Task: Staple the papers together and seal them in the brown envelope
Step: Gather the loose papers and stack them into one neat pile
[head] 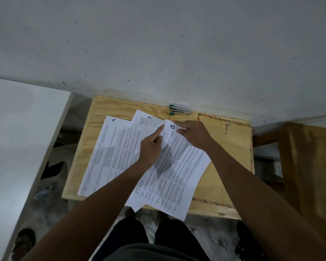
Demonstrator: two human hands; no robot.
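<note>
Papers [132, 157] are lying fanned and unstapled on the small wooden table [83, 151], with both hands working at their far corners.

Going left to right: the sheet numbered 4 [102, 151] is lying flat toward 9 o'clock, the sheet numbered 3 [143, 117] is peeking out at 12, and the left hand [151, 147] is resting mid-stack with its forefinger stretched out, gripping nothing that can be seen. The right hand [194, 134] is pinching the far corner of the sheet numbered 1 [177, 176] between thumb and fingers. The sheets' long edges are running from 6 to 12 o'clock, slightly skewed. The stapler [178, 110] is sitting at 12, probably nearer the right hand, and the brown envelope [233, 144] is lying at 3 o'clock, partly under sheet 1.
</note>
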